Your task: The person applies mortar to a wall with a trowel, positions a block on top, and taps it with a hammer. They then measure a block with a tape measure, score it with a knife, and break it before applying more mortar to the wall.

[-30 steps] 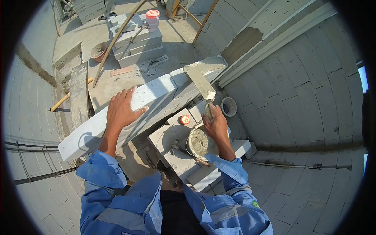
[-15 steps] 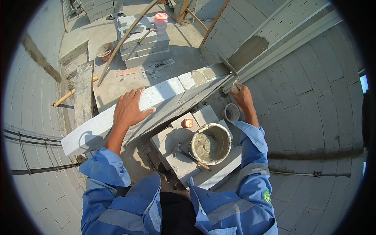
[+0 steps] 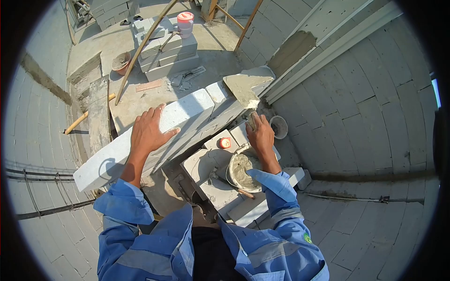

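My left hand (image 3: 149,132) rests with spread fingers on the long pale block (image 3: 190,108) that tops the low block wall. In my right hand (image 3: 260,136) is the handle of a trowel (image 3: 241,90), its broad blade lying over the wall's top to the right of the long block. Grey mortar (image 3: 257,77) shows at and beyond the blade. Just below my right hand stands a bucket of mortar (image 3: 243,173), partly covered by my right forearm. A small red and white container (image 3: 225,143) sits on blocks left of the bucket.
A wood-handled tool (image 3: 244,193) lies beside the bucket. Behind the wall are a block stack (image 3: 171,56) with a pink-lidded tub (image 3: 185,23), a leaning wooden pole (image 3: 140,49) and an orange bucket (image 3: 122,63). Another bucket (image 3: 279,127) stands at the right. Rebar (image 3: 51,208) juts in at the left.
My right hand and the trowel have moved left and toward me; the blade, tilted up at the wall's far end before, now lies across its top. My left hand stays on the block.
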